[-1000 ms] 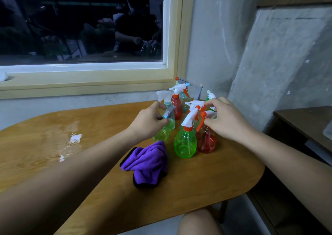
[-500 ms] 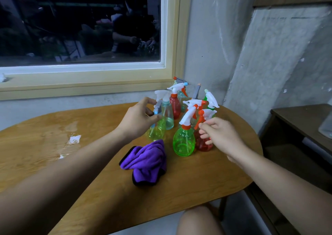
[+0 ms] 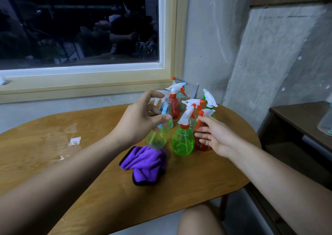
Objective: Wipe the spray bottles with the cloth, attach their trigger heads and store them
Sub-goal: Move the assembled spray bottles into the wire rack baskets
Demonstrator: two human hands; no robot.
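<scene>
Several spray bottles with trigger heads stand clustered at the far right of the wooden table (image 3: 89, 163). My left hand (image 3: 138, 119) pinches the blue trigger neck of a yellow-green bottle (image 3: 158, 137), which is tilted and blurred just above the purple cloth (image 3: 145, 164). Beside it stands a bright green bottle (image 3: 183, 143) with a white and orange head. My right hand (image 3: 217, 137) is open with relaxed fingers against a red bottle (image 3: 202, 146) and holds nothing. More bottles, including a red one (image 3: 174, 105), stand behind.
A concrete wall and a window sill (image 3: 86, 85) run behind the table. A dark low shelf (image 3: 296, 116) stands to the right with a clear container at its edge. White scraps (image 3: 74, 141) lie on the table's left part. My knee (image 3: 199, 220) shows below the front edge.
My left hand has drawn the yellow-green bottle out of the cluster toward me, over the cloth. My right hand let go of the trigger heads and dropped beside the red bottle.
</scene>
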